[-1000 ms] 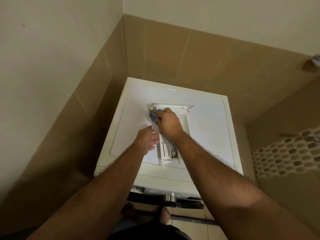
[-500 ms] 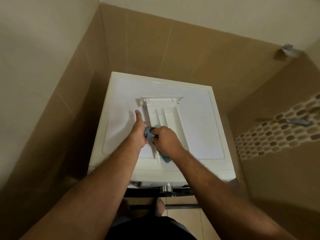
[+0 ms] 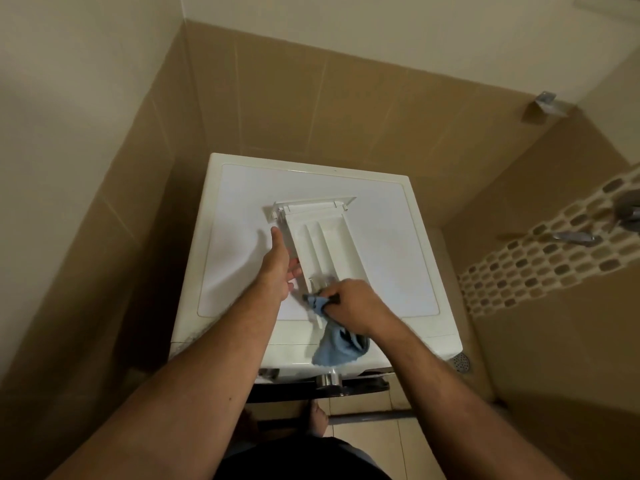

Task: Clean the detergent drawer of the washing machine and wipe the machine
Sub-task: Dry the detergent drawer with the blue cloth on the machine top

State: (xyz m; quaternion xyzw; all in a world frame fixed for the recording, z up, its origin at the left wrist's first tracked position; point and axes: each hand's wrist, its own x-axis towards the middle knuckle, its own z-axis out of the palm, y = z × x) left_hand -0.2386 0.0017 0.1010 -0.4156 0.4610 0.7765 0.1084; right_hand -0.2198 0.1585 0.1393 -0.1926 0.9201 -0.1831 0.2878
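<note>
The white detergent drawer [image 3: 320, 244] lies flat on top of the washing machine [image 3: 408, 244], its front panel at the far end. The left hand [image 3: 278, 263], fingers straight, rests against the drawer's left side. The right hand [image 3: 349, 306] is curled round a blue cloth [image 3: 329, 348] at the drawer's near end; the cloth's loose end hangs over the machine's near edge. Brown tiled walls close in left and far; a mosaic tile strip [image 3: 554, 258] and a metal tap [image 3: 575, 237] stand right.

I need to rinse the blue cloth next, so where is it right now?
In the head view the blue cloth is bunched in the right hand at the near end of the detergent drawer, hanging over the washing machine top's front edge.
</note>
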